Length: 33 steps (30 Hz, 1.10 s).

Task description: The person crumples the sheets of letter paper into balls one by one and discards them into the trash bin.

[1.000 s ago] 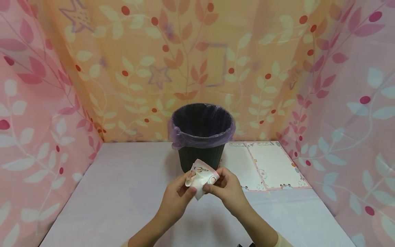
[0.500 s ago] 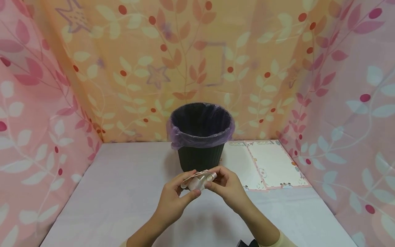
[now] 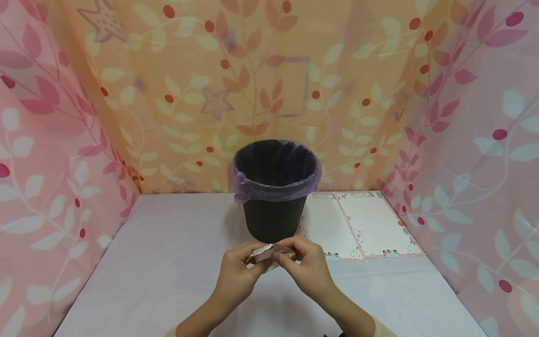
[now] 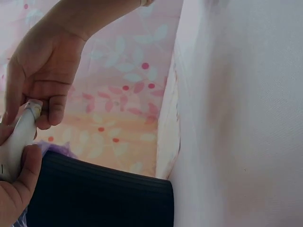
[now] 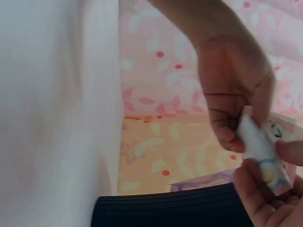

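A small piece of white paper (image 3: 275,253) with a coloured printed border, folded and crumpled, is held low in front of the bin in the head view. My left hand (image 3: 237,269) pinches its left side between thumb and fingers. On the right side, my right hand (image 3: 310,269) grips it with the thumb on top. The right wrist view shows the paper (image 5: 258,146) rolled into a narrow shape with a print at one end. In the left wrist view, fingers of both hands hold the paper (image 4: 16,146), partly cut off by the frame edge.
A black bin (image 3: 273,220) with a purple liner (image 3: 278,192) folded over its rim stands just beyond my hands. Two bordered sheets of paper (image 3: 379,224) lie flat at the right of the white table (image 3: 168,262). Patterned curtains (image 3: 269,70) enclose the back and sides.
The paper has gone from a spread, pointed shape to a smaller, flatter bundle. Both hands have turned it and come down slightly, closer together. The bin and sheets have not moved.
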Available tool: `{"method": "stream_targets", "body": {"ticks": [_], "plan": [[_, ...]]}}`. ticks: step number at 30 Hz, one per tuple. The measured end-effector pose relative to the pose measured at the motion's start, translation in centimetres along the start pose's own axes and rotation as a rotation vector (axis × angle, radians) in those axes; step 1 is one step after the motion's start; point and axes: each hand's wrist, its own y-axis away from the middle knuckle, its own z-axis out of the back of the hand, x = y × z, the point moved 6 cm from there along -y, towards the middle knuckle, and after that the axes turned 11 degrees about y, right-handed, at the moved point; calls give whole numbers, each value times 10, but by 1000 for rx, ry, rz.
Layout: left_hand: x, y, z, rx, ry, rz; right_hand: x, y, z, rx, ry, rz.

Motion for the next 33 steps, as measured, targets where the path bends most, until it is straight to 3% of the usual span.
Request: {"method": "stream_targets", "body": {"ticks": [4, 8, 12, 18, 29, 33], "plan": [[6, -3, 1, 63, -15, 101, -3, -3, -1, 0, -18, 5], [10, -6, 0, 208, 34, 204, -13, -8, 5, 17, -74, -73], [9, -8, 1, 296, 96, 193, -22, -13, 9, 67, -204, -151], [9, -9, 5, 216, 174, 186, -24, -13, 4, 128, -352, -170], [9, -3, 1, 63, 260, 235, -18, -7, -2, 27, -390, -168], [17, -6, 6, -21, 298, 252, -16, -1, -14, 75, -433, -155]]}}
